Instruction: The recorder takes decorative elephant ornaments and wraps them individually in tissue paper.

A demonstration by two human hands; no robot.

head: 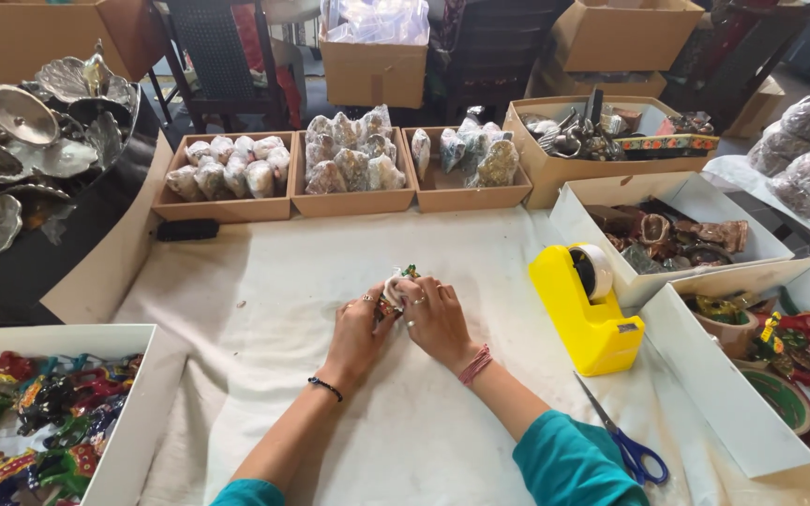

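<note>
Both hands meet at the middle of the white-cloth counter (264, 281). The left hand (360, 328) and the right hand (435, 317) have their grip pressed together around a small colourful painted figurine partly covered in clear wrap (394, 284). The wrapping looks half done. Three shallow brown cardboard trays (222, 208) behind already hold many wrapped pieces. The yellow tape dispenser (585, 305) and blue-handled scissors (622, 440) lie unused at the right.

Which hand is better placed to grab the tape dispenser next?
Right. The right hand sits nearer the yellow tape dispenser, with bare cloth between; the left hand would have to cross over. Both hold the small wrapped figurine.
</note>
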